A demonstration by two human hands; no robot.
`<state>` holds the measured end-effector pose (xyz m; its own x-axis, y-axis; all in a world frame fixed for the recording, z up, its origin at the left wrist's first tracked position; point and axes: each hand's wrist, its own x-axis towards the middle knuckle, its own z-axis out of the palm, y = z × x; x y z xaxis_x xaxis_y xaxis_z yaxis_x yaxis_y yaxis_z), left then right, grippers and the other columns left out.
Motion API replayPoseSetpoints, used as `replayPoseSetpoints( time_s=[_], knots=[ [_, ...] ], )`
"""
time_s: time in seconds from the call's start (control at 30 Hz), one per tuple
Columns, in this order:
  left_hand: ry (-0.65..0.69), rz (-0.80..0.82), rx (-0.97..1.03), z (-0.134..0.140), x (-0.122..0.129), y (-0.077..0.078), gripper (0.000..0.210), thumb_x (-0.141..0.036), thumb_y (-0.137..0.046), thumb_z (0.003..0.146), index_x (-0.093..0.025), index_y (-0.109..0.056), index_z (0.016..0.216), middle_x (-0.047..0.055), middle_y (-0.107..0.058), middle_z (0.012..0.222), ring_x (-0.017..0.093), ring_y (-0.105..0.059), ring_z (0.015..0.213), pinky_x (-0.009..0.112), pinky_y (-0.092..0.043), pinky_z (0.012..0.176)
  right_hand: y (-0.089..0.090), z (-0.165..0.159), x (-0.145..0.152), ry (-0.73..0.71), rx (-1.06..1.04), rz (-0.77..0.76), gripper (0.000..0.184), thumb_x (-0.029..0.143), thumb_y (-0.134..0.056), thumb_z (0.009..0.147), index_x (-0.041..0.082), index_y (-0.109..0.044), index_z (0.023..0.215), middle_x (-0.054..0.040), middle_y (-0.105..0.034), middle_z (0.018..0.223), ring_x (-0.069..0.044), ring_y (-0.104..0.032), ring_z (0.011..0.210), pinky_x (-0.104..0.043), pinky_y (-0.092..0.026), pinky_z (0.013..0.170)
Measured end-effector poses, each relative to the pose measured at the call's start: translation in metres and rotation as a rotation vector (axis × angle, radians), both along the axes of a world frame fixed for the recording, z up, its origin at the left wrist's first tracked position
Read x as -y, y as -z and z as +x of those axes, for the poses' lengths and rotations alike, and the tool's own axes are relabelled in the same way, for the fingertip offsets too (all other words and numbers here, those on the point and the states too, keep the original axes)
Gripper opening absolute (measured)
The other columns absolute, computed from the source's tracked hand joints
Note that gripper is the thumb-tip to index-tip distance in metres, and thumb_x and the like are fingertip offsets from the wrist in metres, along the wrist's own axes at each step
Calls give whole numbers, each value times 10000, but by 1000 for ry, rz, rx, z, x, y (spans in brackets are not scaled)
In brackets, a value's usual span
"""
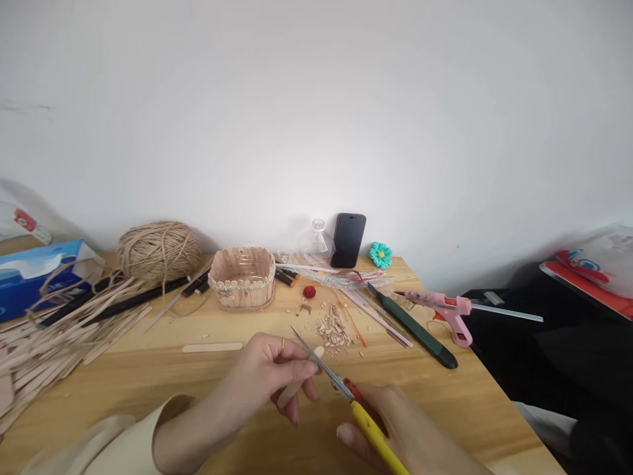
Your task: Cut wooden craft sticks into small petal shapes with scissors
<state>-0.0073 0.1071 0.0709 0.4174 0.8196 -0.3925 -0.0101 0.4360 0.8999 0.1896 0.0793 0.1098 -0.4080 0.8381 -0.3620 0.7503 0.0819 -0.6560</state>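
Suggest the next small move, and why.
Probably squeeze the scissors gently on the wooden stick: the left hand holds it where they cross near its rounded tip, and the right hand grips them. Small wood chips on the table hint at similar trimming.

No lettering, brand or number can be read. The blue cardboard tissue box (20, 293) bears pale markings too small to make out. The red label (24, 219) on the clear plastic container (42, 234) shows a whitish mark (too blurred to call a letter), and the translucent white plastic bag (616, 260) carries an illegible red-and-blue print (583, 261).
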Motion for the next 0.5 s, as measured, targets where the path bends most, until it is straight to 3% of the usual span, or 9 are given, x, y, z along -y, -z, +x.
replayPoseSetpoints(
  time_s=[0.27,0.5],
  knots=[
    [28,-122,-14,9,6,-2,377,-498,-679,609,-132,-604,559,-28,-548,445,70,-470,349,203,-349,415,0,5,3,-50,-138,-141,410,555,-434,830,183,-584,744,4,-543,678,-161,-480,637,-246,-412,601],
    [21,-192,-25,14,7,10,383,-508,-690,587,-136,-597,588,-15,-606,517,68,-469,366,210,-331,440,14,6,4,15,-78,-270,460,650,-398,774,213,-378,633,48,-312,604,-126,-300,556,-248,-270,502]
  ],
)
